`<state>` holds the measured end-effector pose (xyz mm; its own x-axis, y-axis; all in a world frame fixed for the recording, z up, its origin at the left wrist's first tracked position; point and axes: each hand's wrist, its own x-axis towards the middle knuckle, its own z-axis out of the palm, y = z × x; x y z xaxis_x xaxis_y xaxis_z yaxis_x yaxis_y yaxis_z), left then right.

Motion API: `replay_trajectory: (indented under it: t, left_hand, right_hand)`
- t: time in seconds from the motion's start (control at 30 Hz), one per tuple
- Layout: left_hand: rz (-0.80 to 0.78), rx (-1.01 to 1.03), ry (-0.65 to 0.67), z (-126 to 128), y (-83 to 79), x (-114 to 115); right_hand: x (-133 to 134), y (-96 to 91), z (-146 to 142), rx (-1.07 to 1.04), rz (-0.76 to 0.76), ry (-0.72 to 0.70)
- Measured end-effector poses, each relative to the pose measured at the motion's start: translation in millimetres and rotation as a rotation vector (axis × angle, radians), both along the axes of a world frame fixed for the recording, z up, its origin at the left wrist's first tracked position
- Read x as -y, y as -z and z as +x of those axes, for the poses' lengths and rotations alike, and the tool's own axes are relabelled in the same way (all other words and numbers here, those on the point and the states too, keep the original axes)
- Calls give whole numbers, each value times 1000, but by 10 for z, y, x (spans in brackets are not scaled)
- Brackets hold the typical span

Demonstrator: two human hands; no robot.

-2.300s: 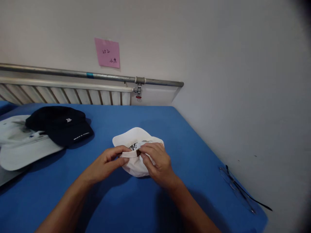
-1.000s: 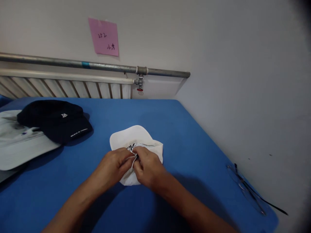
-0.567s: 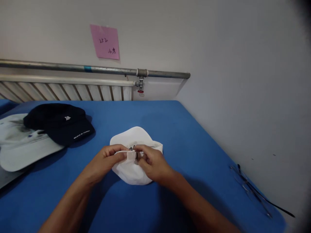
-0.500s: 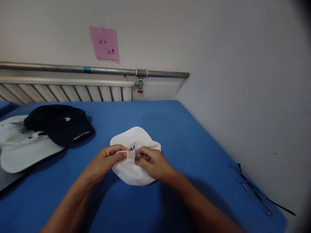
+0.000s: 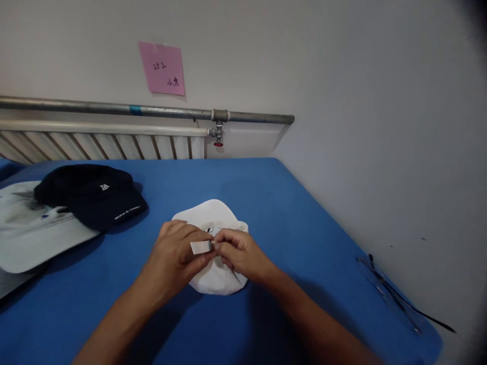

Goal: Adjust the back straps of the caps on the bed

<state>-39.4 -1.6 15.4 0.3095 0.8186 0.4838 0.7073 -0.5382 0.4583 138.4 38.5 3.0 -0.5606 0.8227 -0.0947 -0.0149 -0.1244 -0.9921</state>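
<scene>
I get solid blue across the table [image 5: 243,190] from here — and, mid-surface, a white cap [image 5: 213,215] with black marks inside. Toward the far edge, a dark navy cap [image 5: 89,192] with white lettering overlaps a pale grey cap [image 5: 43,241]. By the right edge, the glasses [image 5: 382,281] show black.

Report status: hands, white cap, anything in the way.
Left hand and right hand at strap. White cap on blue table. No obstruction seen; dark cap, glasses aside.
</scene>
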Motion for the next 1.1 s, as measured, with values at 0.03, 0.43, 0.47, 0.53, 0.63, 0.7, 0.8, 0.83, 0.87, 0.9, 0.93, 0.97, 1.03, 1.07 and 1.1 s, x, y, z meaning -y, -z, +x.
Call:
replay_trajectory:
  t: [0.03,0.43,0.47,0.53,0.63,0.7,0.8,0.83,0.87,0.9,0.93,0.97,1.03,1.07,1.1]
  left_hand:
    - [21,25,23,10,-3,12]
    - [36,309,81,40,-79,42]
    - [28,317,54,33,-66,38]
    - [-14,334,9,9,-34,32]
    - [-172,388,-12,-60,1,20]
    - [-352,396,25,-118,-6,7]
    - [-593,278,166,-191,-69,-12]
    - [-623,224,225,-208,-95,-16]
    - [-632,178,282,-221,-118,-20]
    - [-627,149,329,-231,-135,-22]
    - [-616,138,356,-240,-145,-23]
    - [-612,144,359,-250,-147,-24]
    - [-635,187,318,-274,-133,-27]
    - [-654,221,289,-290,-120,-29]
    - [-671,263,266,-308,-105,-31]
  right_hand:
    - [2,-19,4,-5,-17,-1]
    - [-206,21,197,91,-18,161]
    - [-233,41,209,107,3,217]
    - [-277,61,226,58,-41,324]
    - [-334,71,258,-198,-130,450]
    - [-386,98,302,-320,-78,535]
    - [-495,200,403,-226,105,673]
    - [-534,243,440,-149,168,697]
    - [-570,286,475,-95,206,702]
    - [-599,323,506,-53,234,695]
    - [-621,353,530,-19,257,675]
    - [-634,376,547,2,277,650]
    - [-637,399,559,41,335,585]
    - [-631,406,559,59,383,537]
    - [-625,414,557,82,436,477]
